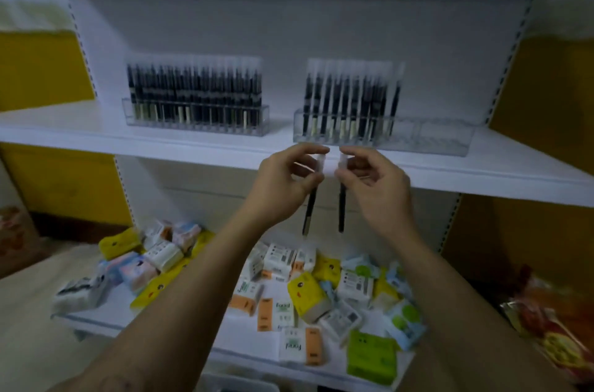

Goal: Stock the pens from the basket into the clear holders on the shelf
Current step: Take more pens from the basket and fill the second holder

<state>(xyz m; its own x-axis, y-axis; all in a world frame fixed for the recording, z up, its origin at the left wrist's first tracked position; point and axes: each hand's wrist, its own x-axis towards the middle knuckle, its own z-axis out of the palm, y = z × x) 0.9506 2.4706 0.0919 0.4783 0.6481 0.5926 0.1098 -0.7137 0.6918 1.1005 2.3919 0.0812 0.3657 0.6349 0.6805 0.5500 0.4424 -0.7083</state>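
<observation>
2 pens in play: L pen (310, 210) and R pen (341, 211), both hanging upright, pale caps up, dark barrels down, close side by side but apart, in front of the upper shelf (80, 134) lip. L hand (286, 183) pinched L pen near its cap btwn thumb and fingertips; R hand (377, 186) pinched R pen the same way. Cap-up grip prob matched how the stocked pens stood, so each could drop barrel-first into a slot w/o turning. Hands sat just below R holder (443, 141) at 12 o'clock, likely because that was the one w/ room: its L part held a row of pens, its end toward 2 o'clock stood bare. L holder (193, 126) at 10 o'clock looked full. So 2 holders, 2 pens in hand; stocked pens too blurred to count. At 6 o'clock, lower shelf (238, 343) carried a loose heap of small tissue packs (305, 292), too jumbled for a sure count; 2 shelves in all
</observation>
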